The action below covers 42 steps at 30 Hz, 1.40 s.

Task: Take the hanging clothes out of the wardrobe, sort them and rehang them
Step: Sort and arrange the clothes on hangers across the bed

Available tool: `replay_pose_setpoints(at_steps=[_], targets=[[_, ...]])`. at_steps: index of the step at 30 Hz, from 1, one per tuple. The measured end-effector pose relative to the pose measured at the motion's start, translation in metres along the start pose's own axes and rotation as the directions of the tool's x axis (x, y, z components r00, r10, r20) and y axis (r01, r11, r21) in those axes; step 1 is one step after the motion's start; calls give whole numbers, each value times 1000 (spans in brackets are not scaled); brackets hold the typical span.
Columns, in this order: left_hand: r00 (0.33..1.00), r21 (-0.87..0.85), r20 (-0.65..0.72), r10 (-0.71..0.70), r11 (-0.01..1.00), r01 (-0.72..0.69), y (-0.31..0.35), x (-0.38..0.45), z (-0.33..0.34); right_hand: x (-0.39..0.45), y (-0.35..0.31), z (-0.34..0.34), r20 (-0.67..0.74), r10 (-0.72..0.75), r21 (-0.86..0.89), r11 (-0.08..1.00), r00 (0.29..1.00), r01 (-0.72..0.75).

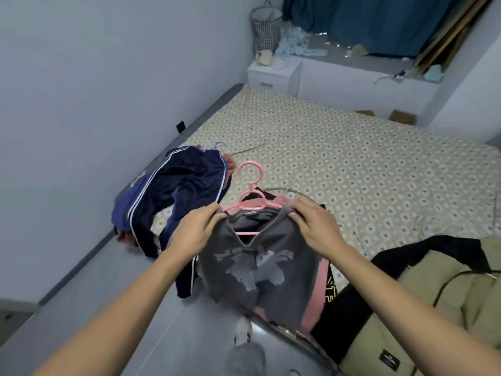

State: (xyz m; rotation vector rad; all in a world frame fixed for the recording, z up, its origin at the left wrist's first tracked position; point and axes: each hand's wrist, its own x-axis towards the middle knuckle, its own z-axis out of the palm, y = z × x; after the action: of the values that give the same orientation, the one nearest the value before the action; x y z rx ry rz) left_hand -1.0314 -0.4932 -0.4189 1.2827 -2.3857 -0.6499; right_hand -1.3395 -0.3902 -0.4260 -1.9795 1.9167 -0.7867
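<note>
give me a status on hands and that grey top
Left hand and right hand each pinch a shoulder of the grey printed top. Top on pink plastic hanger, held over the bed edge. Nothing blocking.

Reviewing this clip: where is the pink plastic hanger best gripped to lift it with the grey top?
Probably the bare neck below the hook of the pink plastic hanger, pinched from above. The grey printed top covers the shoulders, already held by the left hand and right hand.

Two bare forearms, no sleeves showing, grey trouser leg (245, 358), white shoe (242, 331) with dark markings
</note>
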Motion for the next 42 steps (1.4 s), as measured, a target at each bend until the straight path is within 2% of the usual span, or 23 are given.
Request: replay_pose_setpoints(at_steps=[4, 10, 12, 17, 22, 27, 29, 32, 37, 42], targets=[[996, 32, -3, 84, 996, -84, 29, -32, -22, -44, -27, -29, -48, 2, 20, 1000, 999, -1], [939, 102, 23, 343, 934, -343, 74, -48, -35, -128, -54, -65, -171, 177, -17, 983, 969, -182], [910, 49, 51, 411, 910, -413, 86, -52, -33, -159, -63, -69, -239, 234, -13, 970, 942, -244], [798, -142, 229, 557, 830, -539, 102, -57, -6, -235, -87, -74, -337, 354, 29, 930, 872, -366], [699, -264, 285, 656, 755, -600, 158, -77, 22, -313, -107, -101, -452, 485, 9, 841, 748, -540], [601, -388, 296, 742, 669, -634, 221, -91, 46, -376, -115, -141, -545, 527, 13, 783, 652, -622], [587, -427, 282, 759, 647, -632, 248, -95, 58, -396, -104, -153, -582, 540, -14, 741, 608, -672], [571, -474, 333, 751, 656, -587, 281, -86, 88, -419, -73, -175, -608, 566, -5, 698, 557, -716], [579, -461, 344, 739, 670, -582, 348, -51, 157, -441, 2, -225, -610, 569, 3, 697, 551, -717], [612, -396, 370, 699, 715, -577, 430, 5, 247, -449, 123, -278, -608, 597, 13, 667, 524, -745]])
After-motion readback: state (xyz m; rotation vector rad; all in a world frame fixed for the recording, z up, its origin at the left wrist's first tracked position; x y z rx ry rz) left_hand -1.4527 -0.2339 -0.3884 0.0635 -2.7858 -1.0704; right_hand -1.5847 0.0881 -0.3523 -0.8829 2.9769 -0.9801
